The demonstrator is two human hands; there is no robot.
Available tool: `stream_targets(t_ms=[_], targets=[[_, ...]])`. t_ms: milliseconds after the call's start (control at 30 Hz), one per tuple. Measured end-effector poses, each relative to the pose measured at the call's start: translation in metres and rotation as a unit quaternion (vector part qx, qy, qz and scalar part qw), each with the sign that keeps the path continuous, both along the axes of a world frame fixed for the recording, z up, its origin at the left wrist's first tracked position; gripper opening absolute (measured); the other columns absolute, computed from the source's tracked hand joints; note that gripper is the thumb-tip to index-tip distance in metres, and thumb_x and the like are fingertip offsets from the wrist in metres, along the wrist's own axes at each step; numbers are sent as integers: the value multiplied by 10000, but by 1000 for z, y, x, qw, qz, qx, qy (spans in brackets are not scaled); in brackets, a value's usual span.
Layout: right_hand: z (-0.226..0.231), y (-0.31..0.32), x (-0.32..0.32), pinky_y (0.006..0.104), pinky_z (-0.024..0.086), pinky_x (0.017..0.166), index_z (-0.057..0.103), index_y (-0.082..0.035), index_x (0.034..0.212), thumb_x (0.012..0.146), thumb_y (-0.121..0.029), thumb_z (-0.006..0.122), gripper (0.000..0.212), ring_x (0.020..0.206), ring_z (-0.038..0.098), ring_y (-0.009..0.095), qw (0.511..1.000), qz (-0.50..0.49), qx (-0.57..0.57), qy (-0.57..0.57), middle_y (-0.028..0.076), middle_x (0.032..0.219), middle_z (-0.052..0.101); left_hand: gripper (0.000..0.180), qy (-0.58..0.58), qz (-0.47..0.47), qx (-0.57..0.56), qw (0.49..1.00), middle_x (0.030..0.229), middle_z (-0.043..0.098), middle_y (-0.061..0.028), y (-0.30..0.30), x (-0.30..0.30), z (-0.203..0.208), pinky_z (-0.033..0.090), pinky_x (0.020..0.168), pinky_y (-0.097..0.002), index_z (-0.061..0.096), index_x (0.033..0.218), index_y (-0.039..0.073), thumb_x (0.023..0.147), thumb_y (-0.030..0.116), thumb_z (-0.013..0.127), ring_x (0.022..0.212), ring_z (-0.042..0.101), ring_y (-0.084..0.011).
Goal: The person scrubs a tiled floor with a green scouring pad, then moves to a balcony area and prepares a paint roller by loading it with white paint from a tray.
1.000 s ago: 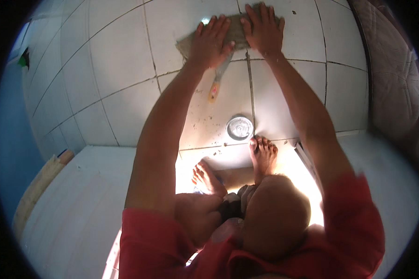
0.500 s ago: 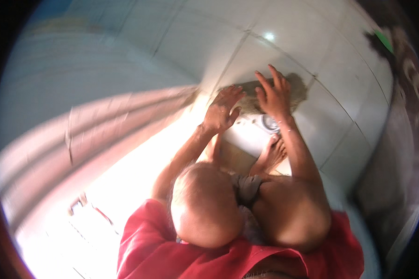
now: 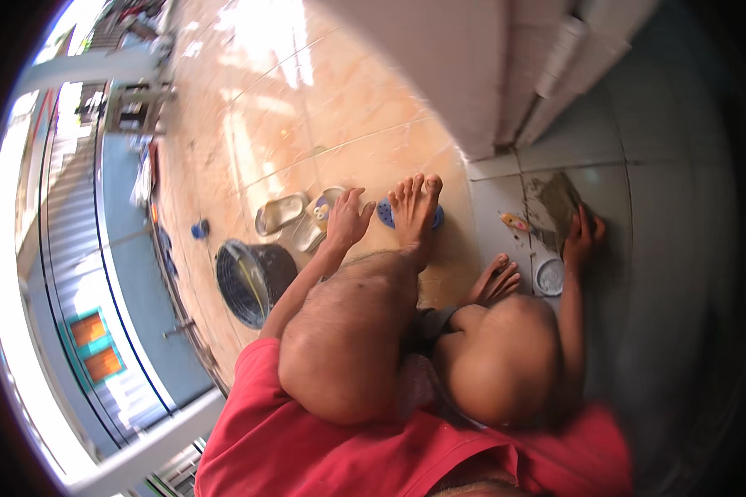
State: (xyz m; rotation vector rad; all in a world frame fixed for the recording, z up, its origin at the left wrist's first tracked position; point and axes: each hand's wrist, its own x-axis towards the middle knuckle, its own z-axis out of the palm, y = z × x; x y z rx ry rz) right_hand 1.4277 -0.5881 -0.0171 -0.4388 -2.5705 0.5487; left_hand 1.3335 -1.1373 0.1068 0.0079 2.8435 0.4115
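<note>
My left hand [image 3: 352, 221] reaches over the pale sandals [image 3: 282, 214] on the orange-tan tiles, fingers stretched and holding nothing. It is a little above and right of a black bucket [image 3: 257, 280] with a pale stick-like thing inside. My right hand [image 3: 583, 240] is down at the right edge of a grey-brown patch that looks like wet mortar [image 3: 558, 201] on the white tiles, its fingers apart. Beside the patch lies a small tool with a yellow-orange handle [image 3: 518, 222]. A round white container or lid [image 3: 549, 276] sits nearer my foot.
My bare left foot [image 3: 414, 207] rests on a blue, holed slipper [image 3: 385, 213]. A pale door frame edge [image 3: 506, 124] rises ahead between the two floors. A small blue object [image 3: 200, 229] lies farther left, and a white railing [image 3: 157, 439] runs at the lower left.
My view has swung left, bringing the bucket and sandals in. My left hand has moved away from the patch toward the sandals; my right hand has lowered to the patch's right edge.
</note>
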Motion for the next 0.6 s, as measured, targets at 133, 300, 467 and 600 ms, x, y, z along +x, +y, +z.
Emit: stream_targets(t_ms=[133, 300, 467, 600], targets=[[-4, 4, 1, 483, 490, 1018, 753, -218, 1362, 1030, -243, 735, 334, 1200, 595, 400, 999, 16, 38, -9, 198, 1277, 599, 467, 8, 80, -38, 996, 1404, 641, -218, -42, 21, 13, 488, 1092, -505, 666, 1326, 44, 968, 338, 734, 1307, 597, -420], [38, 1, 4, 604, 292, 1226, 664, -199, 1474, 1069, -275, 588, 419, 1481, 436, 422, 964, 225, 48, -135, 215, 1604, 471, 484, 45, 175, 7, 984, 1385, 645, -225, -83, 48, 12, 496, 1082, -498, 662, 1302, 37, 944, 350, 754, 1299, 597, -414], [68, -6, -16, 645, 191, 1283, 589, -193, 1542, 1061, -237, 542, 485, 1584, 317, 413, 910, 335, 103, -221, 173, 1700, 393, 636, 43, 168, 3, 985, 1510, 538, -217, -80, 78, -16, 444, 1160, -530, 571, 1445, 57, 931, 368, 778, 1414, 484, -441], [43, 1, -28, 634, 170, 1301, 524, -187, 1592, 1095, -284, 495, 507, 1609, 273, 415, 940, 220, 96, -241, 175, 1714, 367, 784, 94, 102, -35, 990, 1610, 416, -218, -70, 87, -24, 379, 1235, -535, 481, 1550, 70, 925, 429, 790, 1507, 350, -464]])
